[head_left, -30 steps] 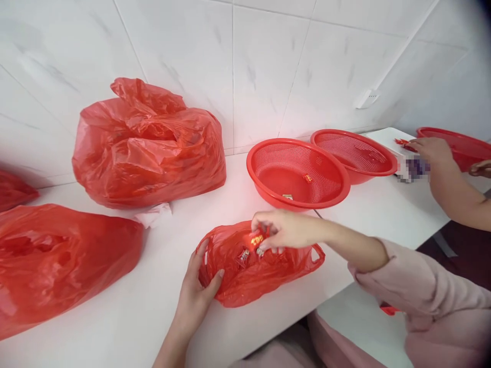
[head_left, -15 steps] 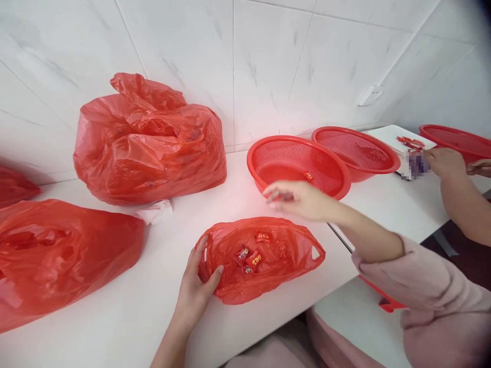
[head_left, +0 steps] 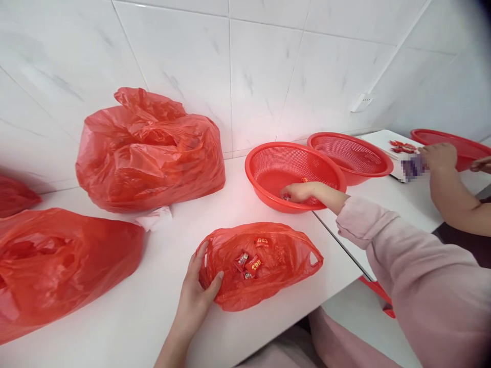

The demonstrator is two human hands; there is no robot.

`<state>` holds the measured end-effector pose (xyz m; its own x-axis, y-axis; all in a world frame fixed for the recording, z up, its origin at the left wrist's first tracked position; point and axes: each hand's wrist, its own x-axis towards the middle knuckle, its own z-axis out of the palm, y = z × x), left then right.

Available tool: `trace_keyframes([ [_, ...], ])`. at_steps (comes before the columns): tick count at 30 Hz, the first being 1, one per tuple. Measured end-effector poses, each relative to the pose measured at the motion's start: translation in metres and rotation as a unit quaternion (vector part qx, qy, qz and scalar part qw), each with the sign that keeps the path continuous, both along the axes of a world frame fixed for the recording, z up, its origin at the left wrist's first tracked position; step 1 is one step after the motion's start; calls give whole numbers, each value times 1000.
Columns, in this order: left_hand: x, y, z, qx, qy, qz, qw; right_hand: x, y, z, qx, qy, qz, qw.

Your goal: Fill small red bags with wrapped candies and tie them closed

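An open red plastic bag [head_left: 268,291] lies on the table, with several small red-wrapped candies [head_left: 253,266] inside. My left hand [head_left: 199,286] grips its left rim, thumb inside and fingers behind. My right hand [head_left: 301,192] reaches over the near rim into a red perforated basket [head_left: 255,190]. Its fingers are pinched together low in the basket on what looks like a small wrapped candy [head_left: 286,198], mostly hidden. Another wrapped piece [head_left: 305,179] lies farther back in that basket.
Two bulky red bags [head_left: 153,168] stand at the left, beside a crumpled white scrap [head_left: 155,219]. A second red basket [head_left: 349,174] is behind the first. Farther right, a co-worker's hand [head_left: 439,156] is by a white tray [head_left: 378,138] with red pieces. A seam [head_left: 341,245] divides the tables.
My right hand has moved down into the near basket from the air in front of it, and its fingers have closed. My left hand keeps its hold on the bag. The view has shifted slightly.
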<state>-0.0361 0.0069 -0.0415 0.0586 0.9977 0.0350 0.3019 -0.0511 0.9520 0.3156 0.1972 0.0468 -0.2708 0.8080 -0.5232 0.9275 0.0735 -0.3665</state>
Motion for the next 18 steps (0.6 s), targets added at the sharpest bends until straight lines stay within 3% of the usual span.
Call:
trace_keyframes([
  [7, 1, -1, 3, -16, -10, 8, 1000, 6, -5, 47, 13, 198, -24, 980],
  [11, 2, -1, 5, -27, -18, 5, 999, -29, -51, 61, -63, 310, 11, 948],
  [14, 1, -1, 3, -25, -19, -1, 999, -60, -85, 61, -111, 272, 80, 952],
  [16, 0, 0, 1, -22, -20, 0, 1000, -67, -88, 61, -40, 247, 85, 965],
  [18, 0, 0, -2, -17, -25, 1, 1000, -59, -70, 61, 95, 205, 33, 974],
])
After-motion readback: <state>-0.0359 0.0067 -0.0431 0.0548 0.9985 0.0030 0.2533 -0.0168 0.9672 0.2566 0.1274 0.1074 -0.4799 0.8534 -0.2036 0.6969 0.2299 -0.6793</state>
